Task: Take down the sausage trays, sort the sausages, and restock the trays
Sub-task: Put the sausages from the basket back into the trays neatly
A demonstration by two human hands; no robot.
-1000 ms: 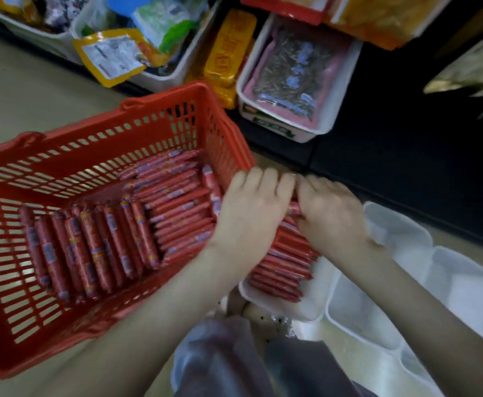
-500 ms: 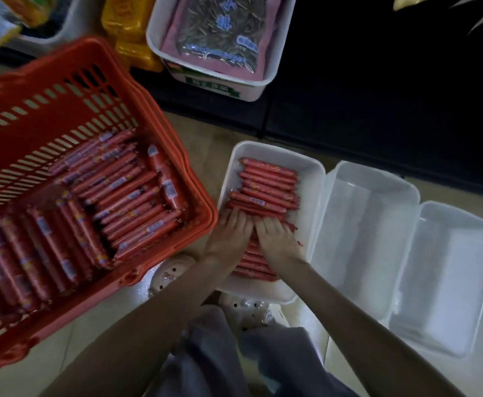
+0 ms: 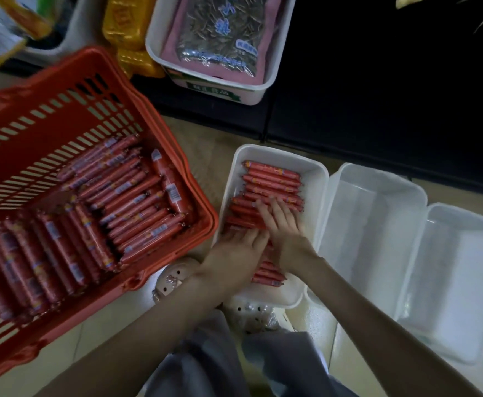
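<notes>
A white tray (image 3: 319, 179) on the floor holds a row of red sausages (image 3: 271, 179) lying crosswise. My left hand (image 3: 236, 252) lies flat on the sausages at the tray's near left, fingers straight. My right hand (image 3: 284, 227) rests flat on the middle of the row, fingers pointing up and left. Left of the tray stands a red plastic basket (image 3: 48, 90) with several more red sausages (image 3: 114, 207) packed in rows.
Two empty white trays (image 3: 377, 224) (image 3: 458, 282) stand side by side to the right. A white bin with a pink seed packet (image 3: 217, 38) and yellow packs (image 3: 128, 27) sit on the dark bottom shelf ahead. My shoes (image 3: 171, 279) are below the tray.
Both hands came down with the bundle of sausages into the white tray and now spread flat over the row. The view swung right, away from the basket.
</notes>
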